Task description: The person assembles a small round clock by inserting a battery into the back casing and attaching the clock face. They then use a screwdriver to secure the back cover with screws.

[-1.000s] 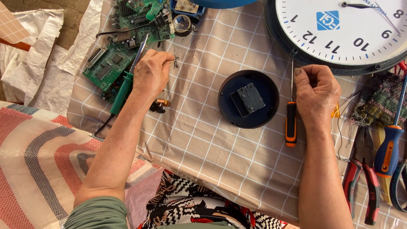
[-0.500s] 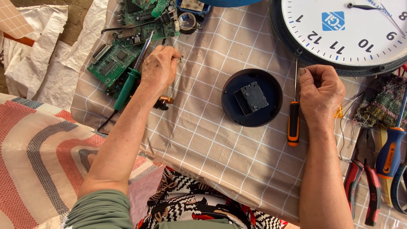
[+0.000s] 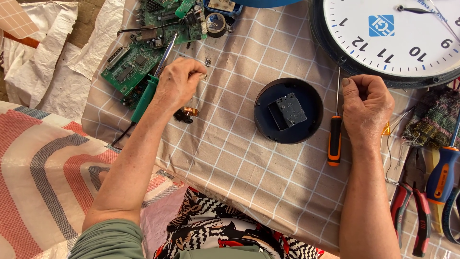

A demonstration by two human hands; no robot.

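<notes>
While the green circuit boards (image 3: 136, 62) and the green-handled soldering iron (image 3: 146, 93) lie at the left edge of the checked cloth (image 3: 230, 168), the left hand (image 3: 178, 84) is seen closed, fingertips pinched on a small metal part, probably a screw (image 3: 205, 75), which is too small to be made out for certain. Compared with a second ago, this hand has been carried slightly up and outward toward the boards, the pinch being kept. A small copper-wound component (image 3: 187, 113) rests just below it. In the middle, the round black clock back with its movement (image 3: 288, 111) lies untouched, as before. Just to its right an orange-and-black screwdriver (image 3: 334, 136) lies on the cloth, close beside the right hand (image 3: 366, 108), which is clenched into a fist; whether anything is gripped inside cannot be told. Above, the white-faced wall clock (image 3: 397, 33) is partly in view, and red-handled pliers (image 3: 412, 211) and a blue-handled screwdriver (image 3: 443, 175) lie at the far right.
</notes>
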